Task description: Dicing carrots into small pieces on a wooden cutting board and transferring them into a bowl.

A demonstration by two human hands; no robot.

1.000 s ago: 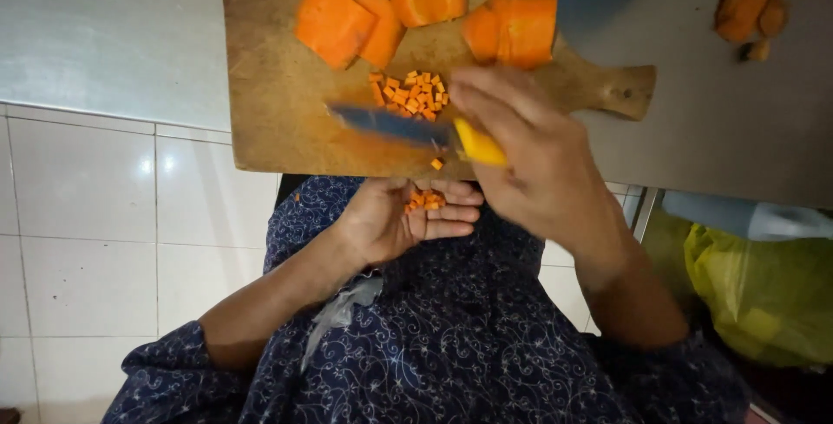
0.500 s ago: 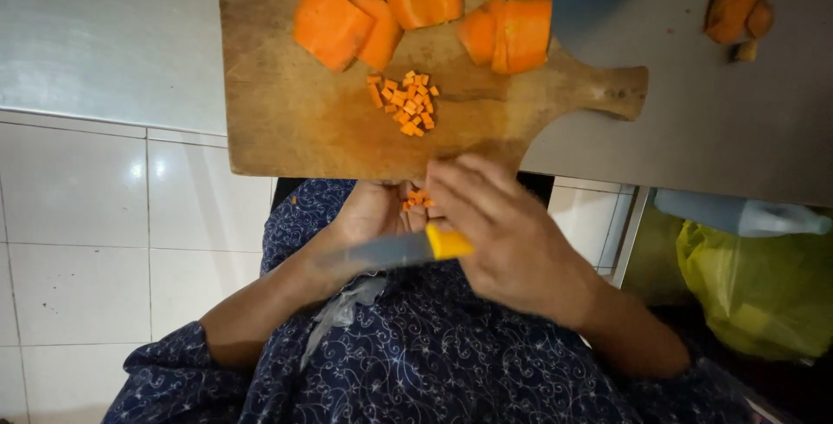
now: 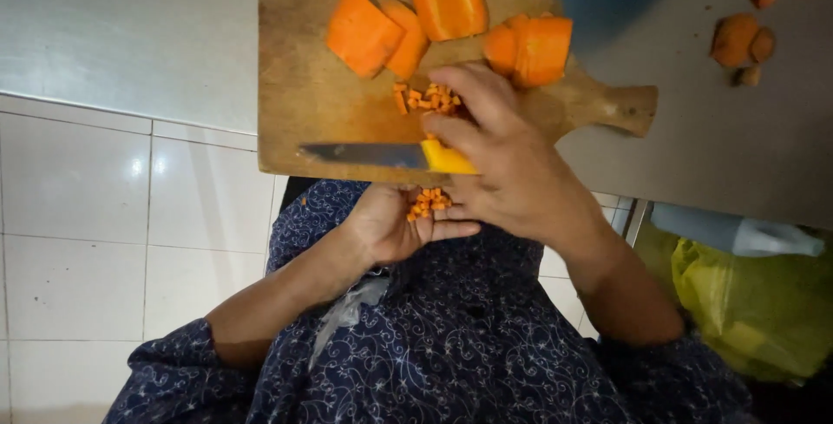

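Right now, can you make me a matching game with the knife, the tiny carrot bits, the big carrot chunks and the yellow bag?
Things:
1. knife
2. diced carrot
3. carrot chunks
4. yellow bag

Places:
A. at the far end of the board
B. in the cupped left hand
C. below the counter, at the side
D. held by the right hand

Pairs: 1-D, 2-B, 3-A, 4-C

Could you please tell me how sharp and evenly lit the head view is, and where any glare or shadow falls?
Head view: mostly sharp; the wooden cutting board and large orange carrot chunks are evenly lit; soft glare patches sit on the white floor tiles; a bluish shadow darkens the grey steel counter at top right; the dark patterned clothing is dim.
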